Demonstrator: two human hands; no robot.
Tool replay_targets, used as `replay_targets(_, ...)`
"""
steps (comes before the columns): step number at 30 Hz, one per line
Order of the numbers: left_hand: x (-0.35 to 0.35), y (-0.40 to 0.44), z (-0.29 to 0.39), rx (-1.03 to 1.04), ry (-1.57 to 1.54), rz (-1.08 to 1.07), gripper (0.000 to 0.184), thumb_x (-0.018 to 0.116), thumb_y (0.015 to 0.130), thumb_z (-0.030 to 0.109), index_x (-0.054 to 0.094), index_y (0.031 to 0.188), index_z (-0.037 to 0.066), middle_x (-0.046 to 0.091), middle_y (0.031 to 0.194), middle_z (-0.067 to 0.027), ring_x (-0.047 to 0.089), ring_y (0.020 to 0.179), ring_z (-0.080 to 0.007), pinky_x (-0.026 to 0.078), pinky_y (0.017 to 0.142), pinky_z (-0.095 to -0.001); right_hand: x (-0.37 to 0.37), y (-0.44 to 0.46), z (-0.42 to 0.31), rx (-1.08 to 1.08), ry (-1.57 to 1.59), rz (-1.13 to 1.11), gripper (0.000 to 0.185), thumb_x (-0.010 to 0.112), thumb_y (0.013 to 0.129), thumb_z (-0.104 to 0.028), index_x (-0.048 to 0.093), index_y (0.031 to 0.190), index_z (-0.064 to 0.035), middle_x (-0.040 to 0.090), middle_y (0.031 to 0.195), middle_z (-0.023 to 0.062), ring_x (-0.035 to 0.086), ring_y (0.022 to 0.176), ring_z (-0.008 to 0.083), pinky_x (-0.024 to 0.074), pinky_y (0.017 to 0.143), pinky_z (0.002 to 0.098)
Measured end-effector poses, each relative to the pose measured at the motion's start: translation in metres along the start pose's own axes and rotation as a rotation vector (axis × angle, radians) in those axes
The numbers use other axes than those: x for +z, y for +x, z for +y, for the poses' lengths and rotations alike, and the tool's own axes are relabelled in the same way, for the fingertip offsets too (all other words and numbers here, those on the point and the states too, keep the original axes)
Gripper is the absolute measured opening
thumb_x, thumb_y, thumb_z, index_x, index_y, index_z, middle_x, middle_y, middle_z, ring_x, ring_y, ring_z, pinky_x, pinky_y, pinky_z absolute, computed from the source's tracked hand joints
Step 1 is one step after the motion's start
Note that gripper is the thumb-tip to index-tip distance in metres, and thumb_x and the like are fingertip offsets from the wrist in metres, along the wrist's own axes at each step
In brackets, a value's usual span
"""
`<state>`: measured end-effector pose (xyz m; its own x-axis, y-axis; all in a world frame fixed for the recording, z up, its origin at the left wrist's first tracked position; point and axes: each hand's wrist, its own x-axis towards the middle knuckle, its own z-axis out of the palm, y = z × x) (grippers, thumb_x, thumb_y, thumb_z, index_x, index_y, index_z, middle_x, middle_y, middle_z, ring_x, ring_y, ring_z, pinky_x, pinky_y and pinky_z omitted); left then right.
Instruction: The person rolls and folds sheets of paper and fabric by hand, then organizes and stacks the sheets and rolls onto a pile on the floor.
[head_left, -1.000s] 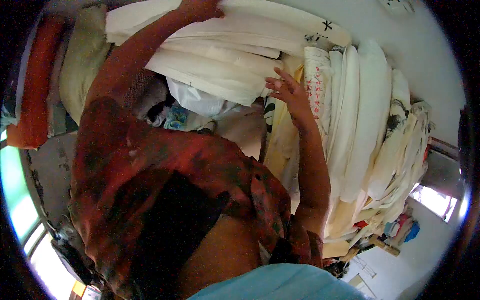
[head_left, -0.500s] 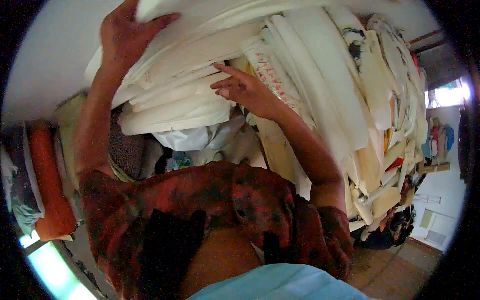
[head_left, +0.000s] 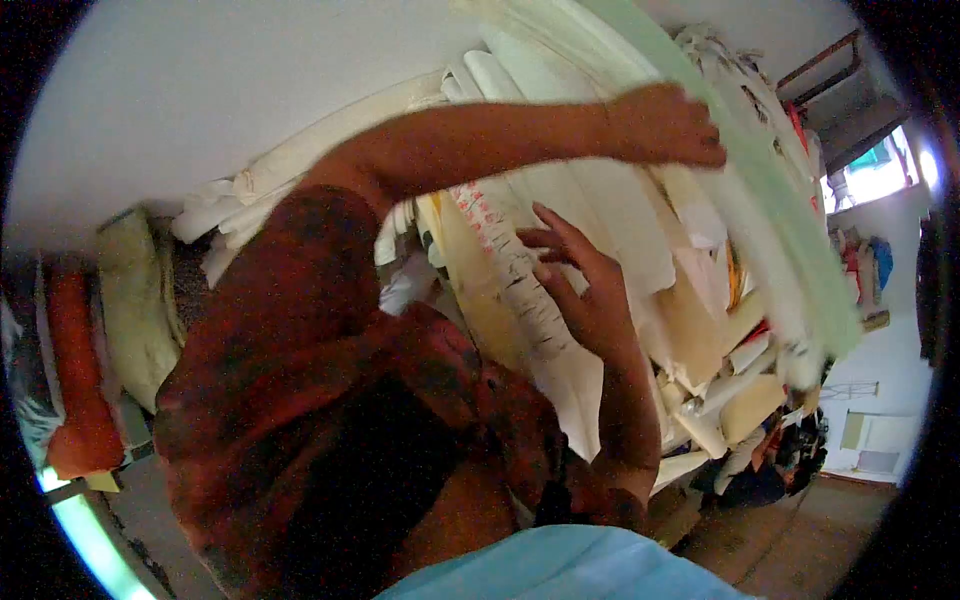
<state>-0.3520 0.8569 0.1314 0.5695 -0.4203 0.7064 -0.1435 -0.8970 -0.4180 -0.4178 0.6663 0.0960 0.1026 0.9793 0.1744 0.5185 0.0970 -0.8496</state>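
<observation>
My left arm reaches across to the right, and my left hand (head_left: 675, 128) is closed at the edge of a long pale green sheet (head_left: 765, 215), its fingers curled and slightly blurred. The sheet runs slantwise from the top down to the right. Lower down, my right hand (head_left: 588, 285) is raised with its fingers apart and holds nothing. It is nearest to a white roll with red and black marks (head_left: 515, 275), just to its left. Several white rolls (head_left: 590, 205) stand behind both hands.
Cream rolls (head_left: 350, 125) lean at the upper left. A red-orange roll (head_left: 80, 375) and a beige one (head_left: 135, 320) stand at far left. Stacked pale pieces (head_left: 750, 405) lie at right, above dark bundles (head_left: 755, 485) on the floor. A bright window (head_left: 875, 175) is at far right.
My left hand has swung from the upper left across to the right, and a pale green sheet now slants there. My right hand has moved right and down, still open. The view has shifted.
</observation>
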Motion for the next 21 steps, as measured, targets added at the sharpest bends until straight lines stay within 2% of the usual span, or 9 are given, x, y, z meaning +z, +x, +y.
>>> replay_targets(1,0.019,0.008,0.015,0.033,-0.048,-0.065,0.026,0.051,0.085,0.019,0.051,0.111,0.023,0.059,0.097,-0.0044,0.061,0.094,-0.0259,0.053,0.07,-0.0413,-0.004,-0.004,0.001,0.006,-0.024,0.022,0.053,0.058,0.088,-0.013,0.043,0.139,-0.0084,0.063,0.118,0.0142,0.061,0.108,0.0239,0.0468,0.093,0.0366)
replay_targets(3,0.052,0.015,0.04,0.174,-0.109,-0.003,0.022,0.051,0.086,0.02,0.051,0.108,0.02,0.057,0.095,-0.0041,0.061,0.091,-0.0246,0.051,0.066,-0.0399,-0.015,-0.011,0.006,0.034,-0.07,0.062,0.054,0.059,0.088,-0.014,0.044,0.139,-0.0083,0.063,0.118,0.0146,0.06,0.109,0.0255,0.046,0.094,0.0374)
replay_targets(5,0.079,0.01,0.052,0.252,-0.085,0.055,0.025,0.051,0.085,0.02,0.053,0.111,0.019,0.059,0.098,-0.0048,0.061,0.092,-0.0258,0.051,0.07,-0.0409,-0.024,-0.013,0.014,-0.066,-0.323,0.187,0.054,0.06,0.088,-0.016,0.044,0.139,-0.0091,0.059,0.125,0.0152,0.056,0.115,0.0286,0.0435,0.097,0.0399)
replay_targets(7,0.128,-0.017,0.057,0.102,-0.259,-0.201,0.025,0.051,0.086,0.02,0.054,0.111,0.017,0.059,0.1,-0.0056,0.061,0.092,-0.0267,0.052,0.072,-0.0416,-0.041,-0.023,0.03,-0.131,-0.595,0.338,0.054,0.06,0.089,-0.02,0.044,0.139,-0.0095,0.052,0.132,0.0155,0.049,0.122,0.0314,0.0391,0.101,0.0429)
replay_targets(9,0.145,-0.042,0.061,-0.015,-0.32,-0.289,0.024,0.051,0.087,0.02,0.056,0.11,0.014,0.06,0.101,-0.0063,0.061,0.093,-0.0276,0.053,0.074,-0.0419,-0.063,-0.025,0.054,-0.168,-0.88,0.529,0.055,0.058,0.09,-0.025,0.042,0.14,-0.0097,0.044,0.141,0.0153,0.04,0.13,0.0339,0.0326,0.106,0.0464)
replay_targets(11,0.146,-0.06,0.072,-0.133,-0.279,-0.195,0.023,0.05,0.087,0.02,0.057,0.107,0.012,0.061,0.101,-0.0069,0.061,0.094,-0.0285,0.053,0.075,-0.0416,-0.087,-0.02,0.078,-0.01,-1.056,0.573,0.059,0.056,0.091,-0.032,0.037,0.142,-0.0096,0.037,0.146,0.0166,0.034,0.134,0.0353,0.0263,0.109,0.0498)
replay_targets(12,0.146,-0.059,0.079,-0.112,-0.239,-0.212,0.023,0.052,0.086,0.02,0.058,0.107,0.012,0.061,0.099,-0.0068,0.061,0.092,-0.0278,0.054,0.073,-0.0403,-0.097,-0.019,0.09,0.068,-1.145,0.584,0.061,0.055,0.092,-0.036,0.034,0.144,-0.0096,0.034,0.148,0.0172,0.031,0.137,0.0359,0.0231,0.111,0.0514)
replay_targets(15,0.138,-0.049,0.084,-0.075,-0.076,-0.247,0.024,0.055,0.084,0.017,0.058,0.106,0.011,0.059,0.093,-0.0065,0.061,0.087,-0.0256,0.054,0.068,-0.0364,-0.113,-0.018,0.166,0.416,-1.149,0.381,0.06,0.047,0.094,-0.042,0.036,0.143,-0.0095,0.028,0.152,0.0134,0.023,0.14,0.0333,0.0187,0.112,0.0492)
replay_targets(21,0.13,-0.062,0.1,-0.117,-0.06,-0.291,0.018,0.055,0.083,0.017,0.058,0.099,0.01,0.058,0.093,-0.0046,0.059,0.084,-0.0227,0.053,0.067,-0.0354,-0.107,-0.014,0.177,0.426,-1.179,0.3,0.058,0.05,0.095,-0.036,0.035,0.145,-0.0114,0.025,0.153,0.013,0.022,0.141,0.0318,0.0198,0.112,0.0487)
